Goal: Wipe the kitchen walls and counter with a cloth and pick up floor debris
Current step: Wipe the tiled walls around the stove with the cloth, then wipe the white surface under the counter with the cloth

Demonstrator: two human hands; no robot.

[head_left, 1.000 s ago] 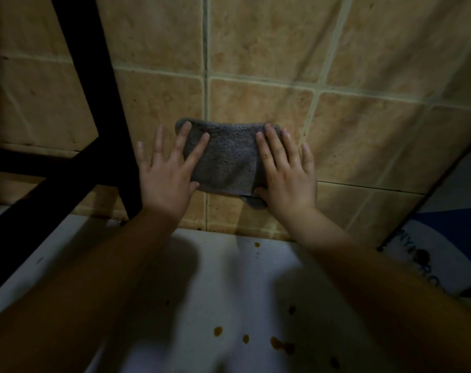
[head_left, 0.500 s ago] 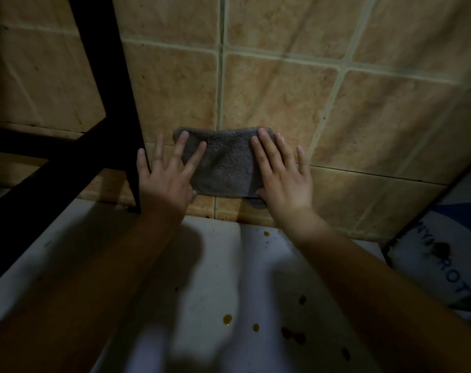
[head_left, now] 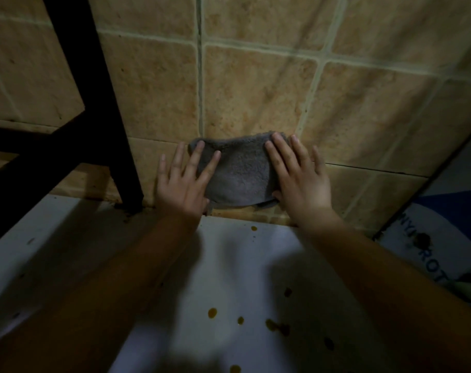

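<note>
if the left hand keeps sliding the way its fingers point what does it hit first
Probably nothing solid: the left hand points up along the tiled wall, over the grey cloth. The black frame stands off to its left.

two bare forearms in view, coming in from the bottom edge, one per side. no sleeves visible anywhere along them, bare up to the frame edge. left hand [head_left: 182, 185] bare: no glove, ring, watch or band showing. right hand [head_left: 301, 181] same, bare, wrist uncovered. fingernails short and unpainted as far as the dim light lets on. lower forearms sit in heavy shadow, so fine detail there can't be made out.
</note>
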